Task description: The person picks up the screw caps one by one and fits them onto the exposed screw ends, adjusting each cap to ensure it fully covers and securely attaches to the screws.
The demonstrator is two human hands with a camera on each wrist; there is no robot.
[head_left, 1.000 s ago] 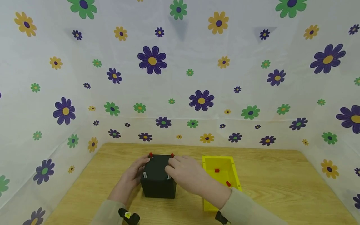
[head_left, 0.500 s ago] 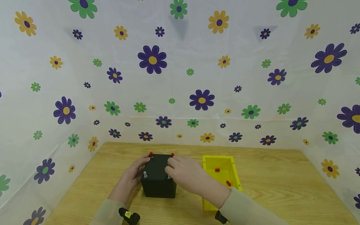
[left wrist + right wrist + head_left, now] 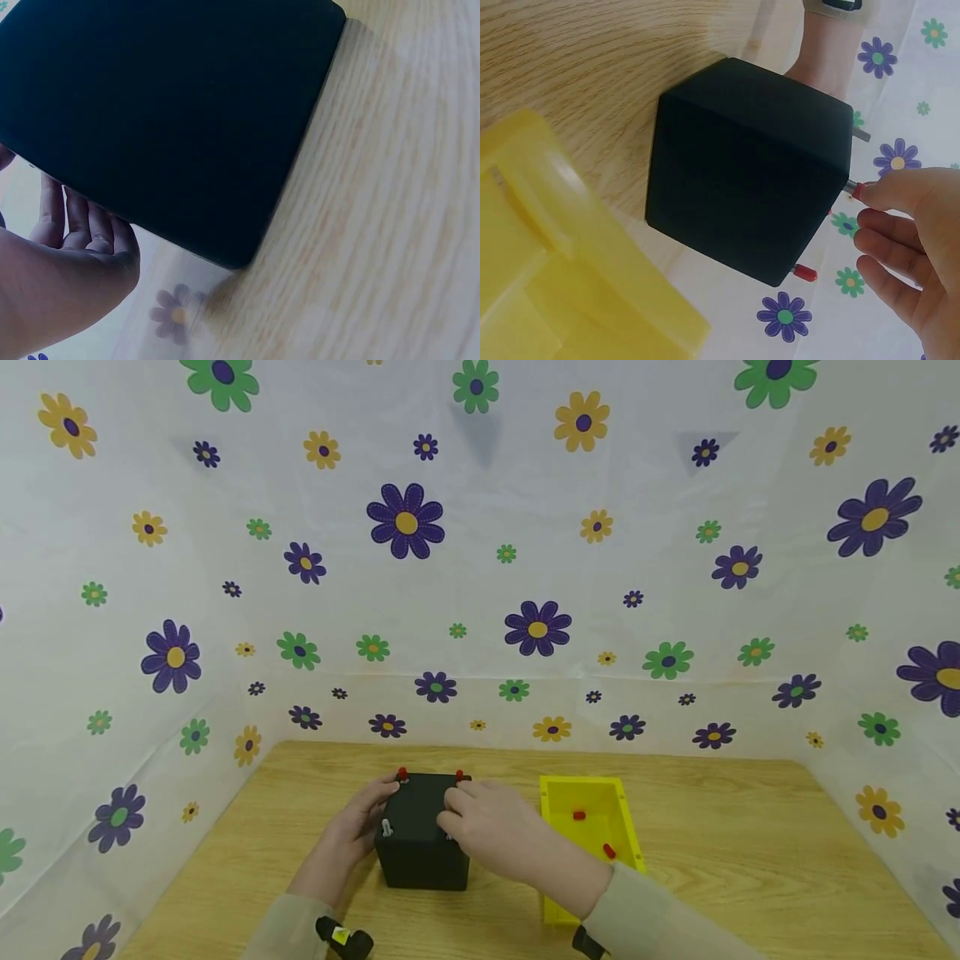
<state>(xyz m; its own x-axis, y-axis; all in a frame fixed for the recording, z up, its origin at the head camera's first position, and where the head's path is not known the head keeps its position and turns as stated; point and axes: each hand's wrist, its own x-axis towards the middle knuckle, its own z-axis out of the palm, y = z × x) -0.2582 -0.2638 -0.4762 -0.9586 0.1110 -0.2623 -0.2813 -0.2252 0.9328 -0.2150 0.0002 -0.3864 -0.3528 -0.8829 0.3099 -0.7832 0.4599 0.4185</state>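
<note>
A black box (image 3: 423,864) stands on the wooden table with metal posts at its top corners. Red caps (image 3: 402,772) sit on its two far posts. The near-left post (image 3: 387,827) is bare metal. My left hand (image 3: 356,818) holds the box's left side, a fingertip on the top edge; in the left wrist view its fingers (image 3: 97,225) are partly hidden behind the box. My right hand (image 3: 495,828) is over the near-right corner. In the right wrist view its thumb and forefinger pinch a red cap (image 3: 859,190) at the end of a metal post; the cap is partly covered.
A yellow bin (image 3: 632,827) stands right of the box, partly under my right forearm. Two loose red caps show inside, a far one (image 3: 579,816) and a nearer one (image 3: 609,851). A flower-patterned white sheet (image 3: 480,585) rises behind and beside the table.
My right hand's fingers have shifted slightly to the left over the near-right post, covering more of it. My left hand and the box have stayed in place.
</note>
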